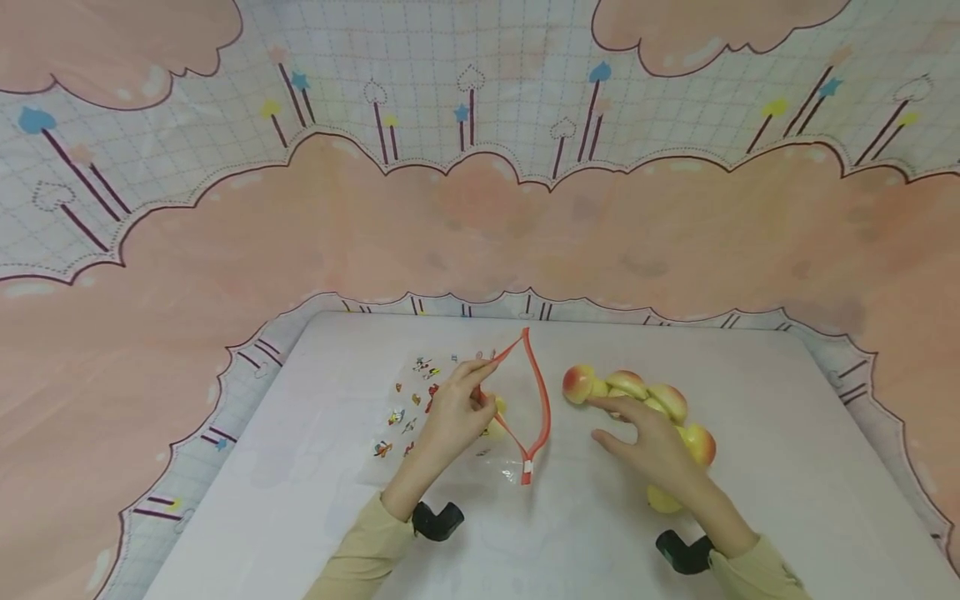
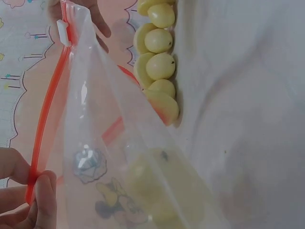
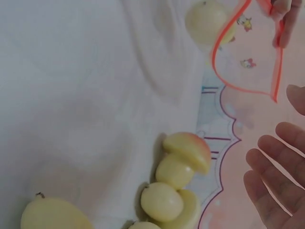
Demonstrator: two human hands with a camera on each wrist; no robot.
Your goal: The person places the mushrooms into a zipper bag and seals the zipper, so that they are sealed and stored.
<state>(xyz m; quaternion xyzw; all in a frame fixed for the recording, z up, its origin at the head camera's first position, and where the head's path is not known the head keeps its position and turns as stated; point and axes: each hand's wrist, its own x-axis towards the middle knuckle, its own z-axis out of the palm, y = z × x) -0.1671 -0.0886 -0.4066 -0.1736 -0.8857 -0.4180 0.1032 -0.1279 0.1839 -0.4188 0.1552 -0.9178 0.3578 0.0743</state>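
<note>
My left hand (image 1: 450, 412) pinches the orange zip edge (image 2: 40, 129) of a clear plastic zip bag (image 1: 412, 408) printed with small cartoon figures. The bag's mouth gapes toward the right, and a white slider (image 1: 528, 467) sits at its near end. Inside, a yellow fruit (image 2: 164, 183) shows through the plastic. To the right, several yellow fruits (image 1: 626, 383), some blushed red, lie in a curved cluster. Over the cluster's left side hovers my right hand (image 1: 656, 442), holding nothing, its fingers extended and spread from the thumb. It partly covers the fruits from the head view.
The white table (image 1: 300, 500) ends at the back against a patterned pink cloth (image 1: 525, 233). A black angled piece (image 1: 438, 522) sits by the left wrist, and another (image 1: 684, 552) by the right. A lone yellow fruit (image 3: 55, 214) lies nearest in the right wrist view.
</note>
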